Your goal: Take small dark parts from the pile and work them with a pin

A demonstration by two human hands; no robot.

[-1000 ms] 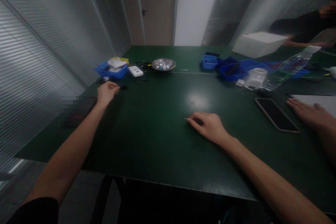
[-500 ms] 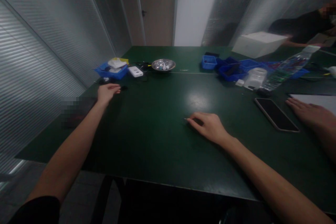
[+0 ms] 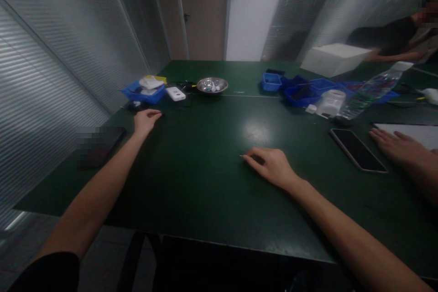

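My left hand (image 3: pixel 145 121) is over the far left part of the green table (image 3: pixel 205 191), thumb and fingers pinched together at a small black piece (image 3: pixel 163 114). That piece is too small and dark to name, and the fingers partly hide it. My right hand (image 3: pixel 270 163) rests on the table nearer the middle, its thumb and forefinger closed in a pinch. A thin light-coloured tip (image 3: pixel 241 155) pokes out from these fingertips; the rest of it is hidden.
Beyond my left hand are a blue bin (image 3: pixel 145 96), a white device (image 3: pixel 176 94) and a metal bowl (image 3: pixel 212 86). Blue trays (image 3: pixel 297 93), a plastic bottle (image 3: pixel 372 89) and a phone (image 3: pixel 358 150) lie to the right. Another person's hand (image 3: pixel 393 143) rests at the right edge.
My left hand has moved a little to the right, and its fingertips now meet the small black piece. My right hand keeps its place and its pinch.
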